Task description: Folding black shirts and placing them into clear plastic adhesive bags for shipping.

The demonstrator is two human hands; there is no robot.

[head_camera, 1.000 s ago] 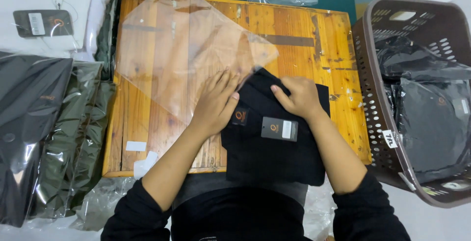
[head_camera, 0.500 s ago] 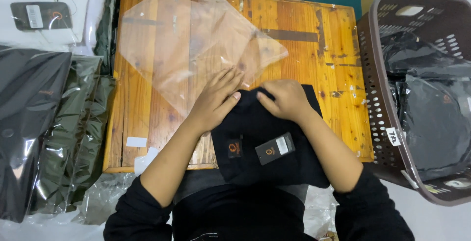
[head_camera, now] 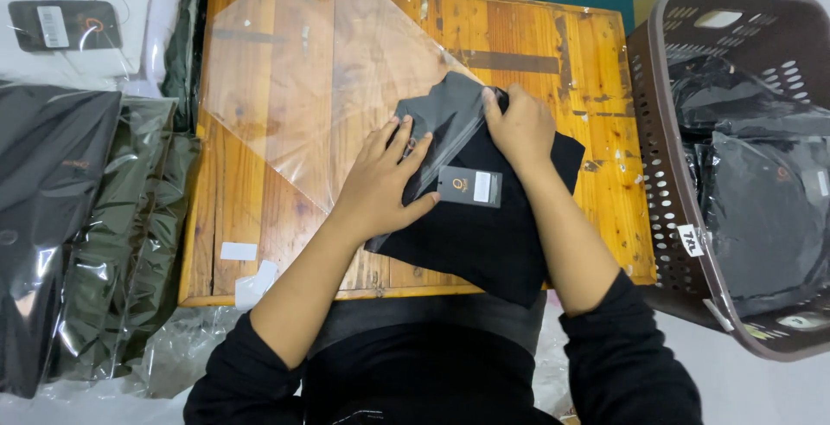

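Note:
A folded black garment [head_camera: 493, 235] with a dark hang tag [head_camera: 469, 186] lies on a small wooden table [head_camera: 553, 53]. Its top corner sits inside the mouth of a large clear plastic bag [head_camera: 320, 79] spread over the table's left half. My left hand [head_camera: 385, 174] lies flat, fingers spread, pressing on the garment and the bag's edge. My right hand [head_camera: 519, 127] grips the garment's upper edge together with the bag's opening.
A brown perforated laundry basket [head_camera: 657, 157] at the right holds bagged dark garments [head_camera: 761, 209]. At the left lie bagged garments in black [head_camera: 43, 200] and olive [head_camera: 130, 235], with a white one [head_camera: 78, 36] above. Crumpled plastic [head_camera: 173, 356] lies near the table's front corner.
The garment has turned and slid up and left, and its top corner is now inside the bag's mouth. Both hands moved up the table with it.

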